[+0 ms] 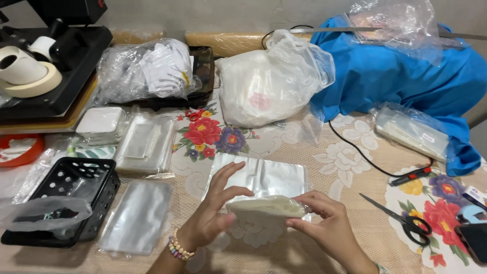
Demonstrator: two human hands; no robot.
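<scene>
Two bare hands meet low in the middle of the view, above a desk (pixel 304 238) covered with a beige lace cloth printed with flowers. Between them they hold a folded white cloth (pixel 264 207), flat and pale cream, with its long axis running left to right and its folded edge facing up and away from the viewer. It sits just above the desk, in front of a clear plastic sleeve (pixel 261 175) that lies flat on the cloth.

The left hand (pixel 215 213), with a beaded bracelet (pixel 178 248) at the wrist, is partly open: its thumb presses the near left end of the cloth while its fingers stand up, spread loosely behind it. The right hand (pixel 327 223) is closed in a pinch on the right end, thumb underneath and fingers on top.

To the left lie a stack of clear plastic bags (pixel 137 218) and a black perforated basket (pixel 71 193). To the right, black scissors (pixel 401 215) rest on the desk, well apart from the hands. Farther back sit a white plastic bag (pixel 269 81) stuffed full, a heap of blue fabric (pixel 395 71), and rolls of tape (pixel 25 73) on a black machine.
</scene>
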